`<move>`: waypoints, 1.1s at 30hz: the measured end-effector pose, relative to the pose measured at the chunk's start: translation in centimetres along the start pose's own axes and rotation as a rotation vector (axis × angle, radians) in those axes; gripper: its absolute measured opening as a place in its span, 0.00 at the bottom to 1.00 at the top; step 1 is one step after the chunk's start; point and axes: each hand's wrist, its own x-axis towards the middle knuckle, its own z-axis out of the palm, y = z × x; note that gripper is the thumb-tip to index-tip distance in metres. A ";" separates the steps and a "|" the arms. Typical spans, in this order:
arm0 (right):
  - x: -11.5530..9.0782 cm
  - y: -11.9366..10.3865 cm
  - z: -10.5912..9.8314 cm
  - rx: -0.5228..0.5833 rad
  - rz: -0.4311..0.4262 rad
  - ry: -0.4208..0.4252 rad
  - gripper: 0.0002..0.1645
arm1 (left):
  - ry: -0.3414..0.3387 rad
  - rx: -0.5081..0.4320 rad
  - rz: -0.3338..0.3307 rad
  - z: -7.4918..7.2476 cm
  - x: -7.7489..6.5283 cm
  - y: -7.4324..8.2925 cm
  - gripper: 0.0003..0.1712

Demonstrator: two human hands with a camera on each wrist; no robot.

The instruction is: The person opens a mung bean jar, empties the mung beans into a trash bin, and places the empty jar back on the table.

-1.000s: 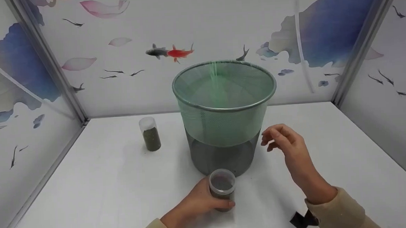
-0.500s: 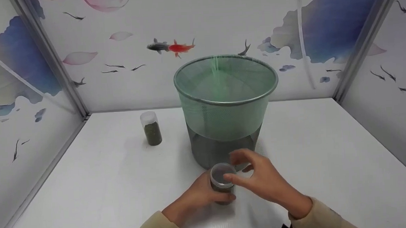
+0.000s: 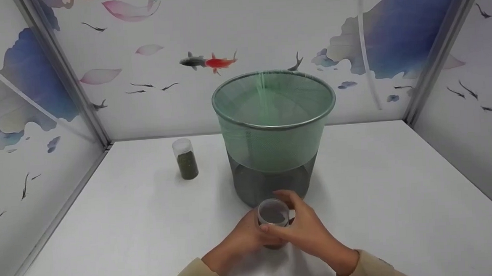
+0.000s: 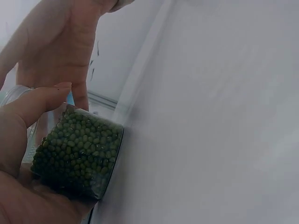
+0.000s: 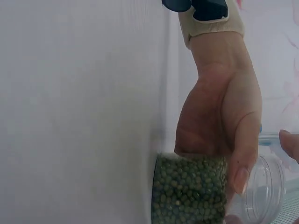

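Note:
My left hand (image 3: pixel 240 235) grips a clear jar of green mung beans (image 4: pixel 79 149) near the front middle of the table. In the left wrist view its thumb lies across the jar's upper side. At the jar's top is a clear lid (image 5: pixel 267 186). My right hand (image 3: pixel 312 231) is bent around this lid from the right, thumb at the front rim and index finger behind. One right fingertip stands slightly off the lid in the right wrist view. The other right fingers are mostly hidden.
Just behind the hands stands a tall mesh wastebasket (image 3: pixel 273 185) with a green liner (image 3: pixel 272 149) over its rim. A second clear jar (image 3: pixel 187 164) with dark green contents stands at the back left. Patterned panels (image 3: pixel 143 105) enclose the white table (image 3: pixel 128 228).
My right hand has come from beside the wastebasket, down and left, to the top of the jar. My left hand grips the jar throughout.

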 end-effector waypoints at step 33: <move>0.3 0.5 1.5 0.018 0.005 0.146 0.43 | 0.000 -0.019 -0.023 0.3 0.0 0.1 0.40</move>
